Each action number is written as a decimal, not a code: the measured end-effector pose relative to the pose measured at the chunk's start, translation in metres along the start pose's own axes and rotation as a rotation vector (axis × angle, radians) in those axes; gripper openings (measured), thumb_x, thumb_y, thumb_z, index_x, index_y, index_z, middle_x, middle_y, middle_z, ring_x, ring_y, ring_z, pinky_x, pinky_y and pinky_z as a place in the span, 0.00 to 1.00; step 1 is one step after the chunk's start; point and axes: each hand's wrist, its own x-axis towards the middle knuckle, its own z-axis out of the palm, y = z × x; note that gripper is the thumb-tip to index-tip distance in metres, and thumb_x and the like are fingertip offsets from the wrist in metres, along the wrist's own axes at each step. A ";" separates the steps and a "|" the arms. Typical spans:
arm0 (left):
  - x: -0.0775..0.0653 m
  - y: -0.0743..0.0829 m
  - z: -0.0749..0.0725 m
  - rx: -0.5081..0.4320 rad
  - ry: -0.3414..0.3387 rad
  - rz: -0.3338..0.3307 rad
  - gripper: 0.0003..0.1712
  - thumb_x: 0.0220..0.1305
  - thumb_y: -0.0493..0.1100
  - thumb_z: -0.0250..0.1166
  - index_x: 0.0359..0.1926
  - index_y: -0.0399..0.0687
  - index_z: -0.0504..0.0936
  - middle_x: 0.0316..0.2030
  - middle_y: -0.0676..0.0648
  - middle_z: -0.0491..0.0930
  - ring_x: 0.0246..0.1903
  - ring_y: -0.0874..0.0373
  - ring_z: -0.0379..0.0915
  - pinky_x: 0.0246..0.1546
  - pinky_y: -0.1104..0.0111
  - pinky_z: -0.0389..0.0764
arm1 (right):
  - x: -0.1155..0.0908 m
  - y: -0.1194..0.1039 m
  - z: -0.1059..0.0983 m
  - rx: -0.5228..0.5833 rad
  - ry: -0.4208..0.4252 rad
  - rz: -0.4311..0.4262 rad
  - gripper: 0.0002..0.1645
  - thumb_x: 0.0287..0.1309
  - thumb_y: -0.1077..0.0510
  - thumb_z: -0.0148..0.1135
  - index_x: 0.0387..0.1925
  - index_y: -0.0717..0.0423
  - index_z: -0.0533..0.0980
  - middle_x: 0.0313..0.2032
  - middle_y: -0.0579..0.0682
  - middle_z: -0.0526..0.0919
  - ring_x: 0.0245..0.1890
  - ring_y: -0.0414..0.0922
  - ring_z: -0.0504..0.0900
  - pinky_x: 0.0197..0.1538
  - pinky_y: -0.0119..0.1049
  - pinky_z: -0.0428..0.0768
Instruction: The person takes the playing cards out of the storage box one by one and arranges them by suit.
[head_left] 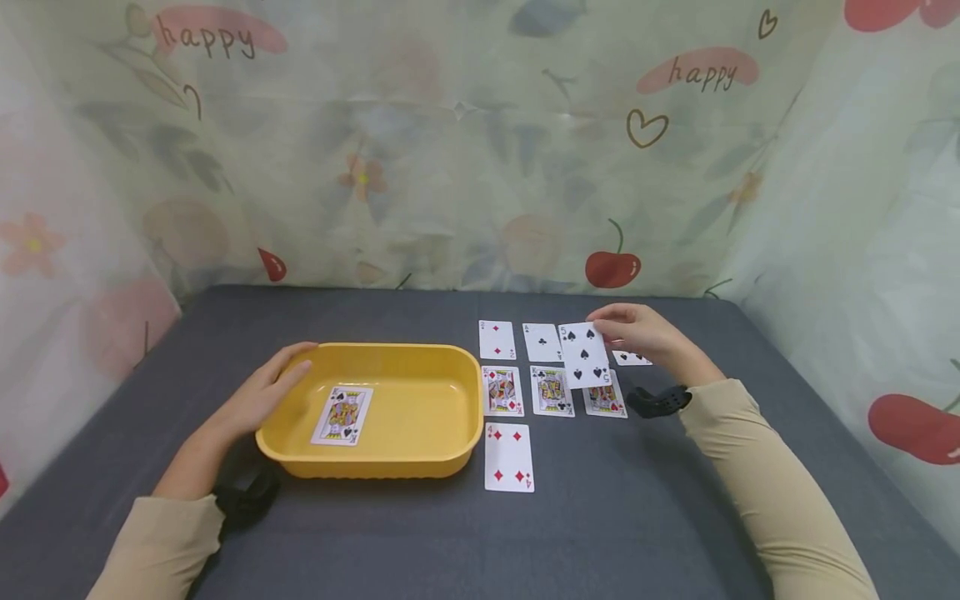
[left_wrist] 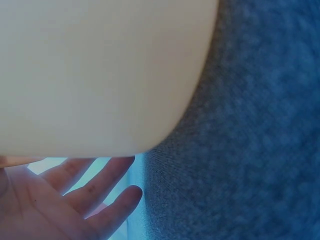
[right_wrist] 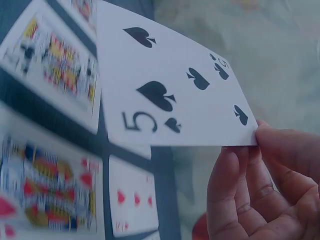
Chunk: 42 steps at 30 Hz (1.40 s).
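In the head view my right hand (head_left: 633, 329) pinches a five of spades (head_left: 583, 358) between thumb and fingers. The right wrist view shows this card (right_wrist: 170, 85) raised above the laid cards. Below it lie a king of clubs (head_left: 552, 392), a king of hearts (head_left: 607, 400) and a club card (head_left: 540, 340), partly covered. My left hand (head_left: 262, 392) holds the left rim of a yellow tray (head_left: 420, 467), its thumb over the edge. Its fingers rest outside the wall in the left wrist view. A king of spades (head_left: 342, 415) lies face up inside the tray.
Right of the tray lie a two of diamonds (head_left: 497, 340), a king of diamonds (head_left: 502, 392) and a four of diamonds (head_left: 508, 458). A three of hearts (right_wrist: 132, 197) shows in the right wrist view. Another black card (head_left: 632, 358) sits under the right hand. Patterned curtains surround the dark tablecloth (head_left: 375, 533).
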 end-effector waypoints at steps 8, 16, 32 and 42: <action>0.001 -0.001 0.000 0.002 -0.004 0.000 0.32 0.73 0.53 0.41 0.69 0.39 0.53 0.67 0.31 0.54 0.64 0.36 0.52 0.61 0.42 0.56 | -0.009 0.036 -0.032 -0.006 0.006 0.055 0.30 0.66 0.52 0.52 0.59 0.71 0.62 0.42 0.46 0.76 0.36 0.33 0.75 0.43 0.28 0.77; 0.001 -0.001 0.000 -0.005 -0.011 -0.005 0.32 0.73 0.54 0.41 0.69 0.40 0.53 0.67 0.31 0.54 0.64 0.36 0.53 0.61 0.43 0.57 | -0.018 0.066 -0.055 -0.031 -0.044 0.125 0.30 0.67 0.55 0.50 0.60 0.75 0.60 0.35 0.39 0.76 0.33 0.31 0.73 0.39 0.27 0.76; 0.002 -0.002 0.000 -0.007 -0.009 -0.008 0.32 0.73 0.54 0.41 0.69 0.39 0.53 0.67 0.31 0.54 0.64 0.36 0.53 0.62 0.42 0.56 | -0.024 0.083 -0.053 -0.150 -0.053 0.217 0.26 0.64 0.57 0.53 0.55 0.75 0.66 0.34 0.42 0.77 0.32 0.34 0.72 0.36 0.27 0.77; 0.002 -0.003 0.000 0.001 -0.014 -0.015 0.32 0.73 0.55 0.41 0.69 0.41 0.53 0.67 0.32 0.53 0.64 0.36 0.53 0.62 0.42 0.56 | -0.026 0.076 -0.048 -0.291 0.018 0.222 0.24 0.64 0.57 0.52 0.52 0.74 0.69 0.43 0.61 0.78 0.35 0.40 0.76 0.38 0.31 0.79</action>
